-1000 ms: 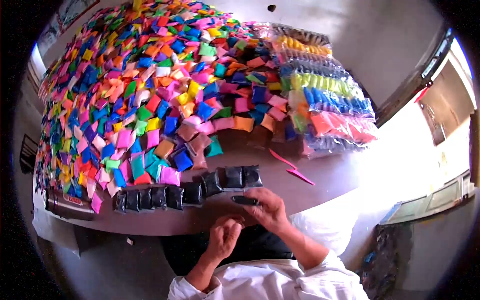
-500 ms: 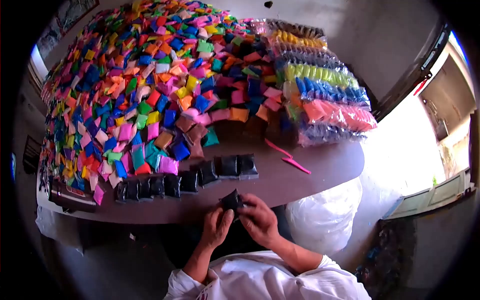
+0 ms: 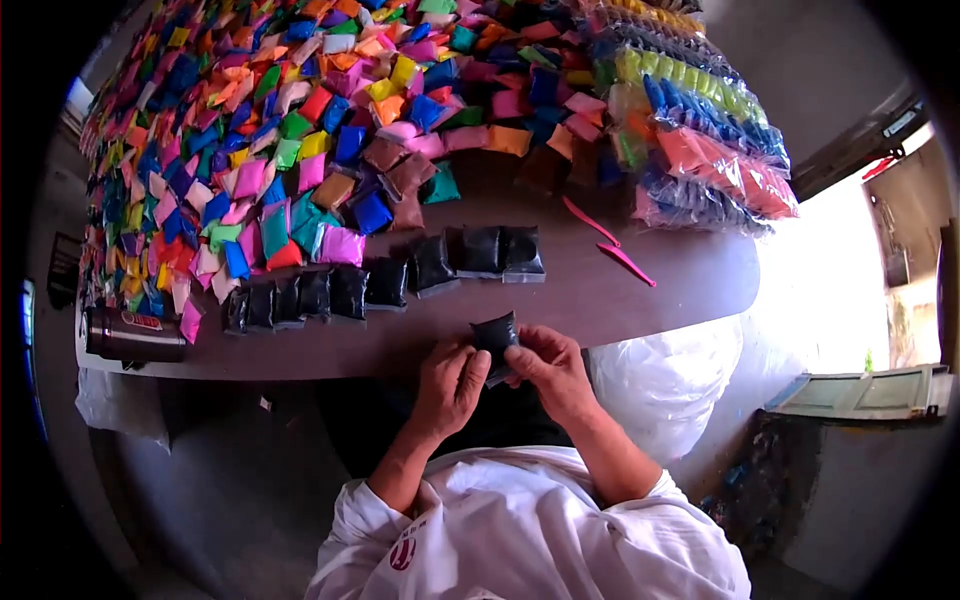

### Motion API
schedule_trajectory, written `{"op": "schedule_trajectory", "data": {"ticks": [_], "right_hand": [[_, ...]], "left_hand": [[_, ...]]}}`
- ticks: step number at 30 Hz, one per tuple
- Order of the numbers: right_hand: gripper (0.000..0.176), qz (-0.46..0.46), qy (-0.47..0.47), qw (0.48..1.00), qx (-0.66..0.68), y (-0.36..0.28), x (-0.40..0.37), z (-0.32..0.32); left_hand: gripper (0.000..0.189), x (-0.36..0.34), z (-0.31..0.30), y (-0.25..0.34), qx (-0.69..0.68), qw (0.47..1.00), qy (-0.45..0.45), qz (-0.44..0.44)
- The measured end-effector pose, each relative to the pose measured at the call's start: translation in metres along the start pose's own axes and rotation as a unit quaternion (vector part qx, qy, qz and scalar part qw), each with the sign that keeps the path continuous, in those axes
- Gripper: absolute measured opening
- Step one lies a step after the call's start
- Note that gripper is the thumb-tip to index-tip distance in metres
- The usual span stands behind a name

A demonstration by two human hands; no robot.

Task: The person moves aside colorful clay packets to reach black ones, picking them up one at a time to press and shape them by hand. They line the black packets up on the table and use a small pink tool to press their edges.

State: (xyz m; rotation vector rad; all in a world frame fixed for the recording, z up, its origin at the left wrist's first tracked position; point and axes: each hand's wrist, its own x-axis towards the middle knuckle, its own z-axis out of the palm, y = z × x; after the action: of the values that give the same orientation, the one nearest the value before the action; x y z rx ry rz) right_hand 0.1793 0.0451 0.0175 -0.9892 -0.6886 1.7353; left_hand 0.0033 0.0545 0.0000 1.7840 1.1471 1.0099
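Observation:
A small black packet (image 3: 495, 338) in clear plastic is held between both hands, just off the table's front edge. My left hand (image 3: 452, 385) grips its left side, thumb against the front. My right hand (image 3: 552, 372) pinches the right side with its thumb on the packet's face; the fingers behind are partly hidden. Beyond them, a row of similar black packets (image 3: 348, 292) lies along the front of the brown table (image 3: 600, 315). The right end of this row (image 3: 522, 252) is closest to the hands.
A large heap of colourful packets (image 3: 310, 170) covers the table's left and back. Clear bags of sorted packets (image 3: 715, 165) are stacked at right. Two pink plastic tools (image 3: 627, 265) lie before them. A dark flask (image 3: 135, 335) rests front left; a white plastic bag (image 3: 670, 385) bulges below right.
The view has tilted down, so the table sits higher in it. My right thumb has come onto the face of the black packet, which both hands still hold.

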Motion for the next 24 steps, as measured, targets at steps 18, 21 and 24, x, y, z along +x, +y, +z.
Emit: {"op": "schedule_trajectory", "data": {"ticks": [18, 21, 24], "right_hand": [[0.020, -0.089, 0.029, 0.990, -0.101, -0.005, -0.001, 0.012], [0.018, -0.116, 0.031, 0.986, -0.115, 0.001, 0.001, 0.008], [0.015, -0.144, 0.032, 0.979, -0.141, 0.005, 0.003, 0.003]], "left_hand": [[0.031, 0.001, 0.002, 0.002, -0.004, 1.000, -0.006, 0.016], [0.031, 0.001, 0.003, 0.002, 0.000, 1.000, -0.008, 0.024], [0.032, 0.000, 0.004, 0.003, 0.030, 0.998, -0.002, 0.047]]}}
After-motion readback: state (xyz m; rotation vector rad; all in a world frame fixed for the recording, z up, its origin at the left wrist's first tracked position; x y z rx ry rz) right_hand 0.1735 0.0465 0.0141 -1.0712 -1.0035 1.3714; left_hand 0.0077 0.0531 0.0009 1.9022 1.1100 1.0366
